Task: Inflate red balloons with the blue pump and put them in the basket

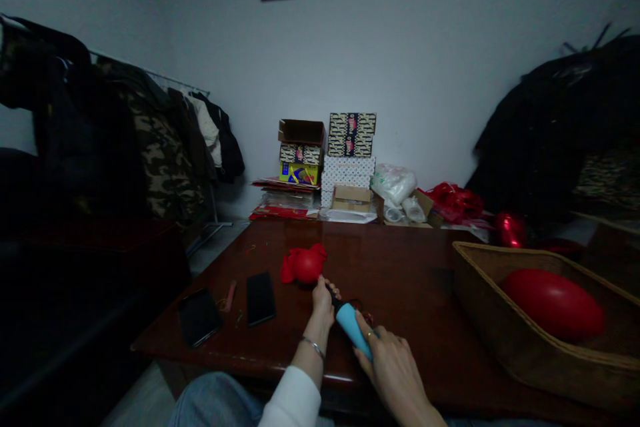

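A blue balloon hand pump point(353, 328) with a black tip lies slantwise over the front of the table. My right hand point(395, 361) is wrapped round its blue body, thumb on the near side. At the black end, the fingers of my left hand point(324, 295) are closed, seemingly pinching the neck of a small, partly filled red balloon point(307, 267) against the tip. The neck itself is hidden by my fingers. Limp red pieces, perhaps more of the balloon or other balloons, lie around the round part. Dark reddish strands point(367, 313) show behind the pump.
Two dark phones point(261, 298) point(199, 317) lie on the brown table point(390, 260) to the left, near a small pinkish stick point(231, 296). At right, a wicker basket point(480, 320) holds a large red balloon point(553, 303). Stacked boxes point(349, 170) stand against the wall.
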Demonstrator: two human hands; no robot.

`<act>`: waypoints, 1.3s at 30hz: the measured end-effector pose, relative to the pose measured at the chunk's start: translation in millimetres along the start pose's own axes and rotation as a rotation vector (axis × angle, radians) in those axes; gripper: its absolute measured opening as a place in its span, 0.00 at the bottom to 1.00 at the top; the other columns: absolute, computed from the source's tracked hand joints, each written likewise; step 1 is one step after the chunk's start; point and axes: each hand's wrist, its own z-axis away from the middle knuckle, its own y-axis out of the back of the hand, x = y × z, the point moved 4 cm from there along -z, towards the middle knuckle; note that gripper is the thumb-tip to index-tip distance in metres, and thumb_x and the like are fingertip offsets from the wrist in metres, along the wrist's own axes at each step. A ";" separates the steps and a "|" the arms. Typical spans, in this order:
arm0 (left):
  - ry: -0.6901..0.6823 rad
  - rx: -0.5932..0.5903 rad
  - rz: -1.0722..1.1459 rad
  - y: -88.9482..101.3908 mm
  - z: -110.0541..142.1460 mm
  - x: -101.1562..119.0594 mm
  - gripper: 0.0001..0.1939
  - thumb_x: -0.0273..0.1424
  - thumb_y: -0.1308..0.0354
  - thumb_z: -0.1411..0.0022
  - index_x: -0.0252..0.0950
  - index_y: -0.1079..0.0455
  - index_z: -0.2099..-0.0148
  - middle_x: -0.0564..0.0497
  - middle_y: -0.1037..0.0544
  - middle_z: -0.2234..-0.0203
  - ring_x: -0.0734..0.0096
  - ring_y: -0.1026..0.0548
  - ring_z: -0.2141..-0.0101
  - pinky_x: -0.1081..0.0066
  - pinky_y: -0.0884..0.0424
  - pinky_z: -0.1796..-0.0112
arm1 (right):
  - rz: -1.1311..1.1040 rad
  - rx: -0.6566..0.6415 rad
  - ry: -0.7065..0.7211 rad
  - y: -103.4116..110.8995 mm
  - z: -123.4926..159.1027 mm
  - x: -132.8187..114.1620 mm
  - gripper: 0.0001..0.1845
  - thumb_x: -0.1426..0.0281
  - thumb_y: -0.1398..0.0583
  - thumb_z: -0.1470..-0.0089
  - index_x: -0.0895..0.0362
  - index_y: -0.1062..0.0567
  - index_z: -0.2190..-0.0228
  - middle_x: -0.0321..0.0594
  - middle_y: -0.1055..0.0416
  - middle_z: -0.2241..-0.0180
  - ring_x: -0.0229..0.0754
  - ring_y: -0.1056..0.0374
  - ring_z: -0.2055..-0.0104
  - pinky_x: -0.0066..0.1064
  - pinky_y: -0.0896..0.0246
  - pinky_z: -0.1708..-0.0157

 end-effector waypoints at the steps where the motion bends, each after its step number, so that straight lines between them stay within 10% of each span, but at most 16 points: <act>1: -0.005 0.010 -0.014 0.0 0.5 -0.4 0.16 0.40 0.49 0.40 0.37 0.45 0.74 0.60 0.42 0.88 0.81 0.43 0.88 0.80 0.46 0.86 | 0.006 -0.009 -0.003 0.0 -3.0 -1.3 0.30 0.68 0.46 0.46 0.48 0.45 0.42 0.43 0.29 0.63 0.46 0.32 0.62 0.36 0.44 0.62; 27: -0.085 0.073 0.021 12.2 -22.6 37.5 0.15 0.37 0.50 0.39 0.36 0.45 0.75 0.59 0.42 0.87 0.82 0.42 0.88 0.81 0.48 0.86 | -0.087 0.122 0.159 -18.4 42.9 39.6 0.31 0.60 0.44 0.48 0.45 0.45 0.42 0.37 0.28 0.65 0.42 0.31 0.65 0.33 0.42 0.62; 39: -0.063 0.027 0.020 10.3 -10.9 17.2 0.16 0.41 0.47 0.42 0.36 0.44 0.74 0.59 0.41 0.87 0.82 0.42 0.88 0.80 0.48 0.86 | -0.084 -0.023 0.035 -5.9 12.0 9.6 0.28 0.64 0.47 0.46 0.48 0.43 0.43 0.41 0.29 0.62 0.45 0.33 0.61 0.38 0.46 0.58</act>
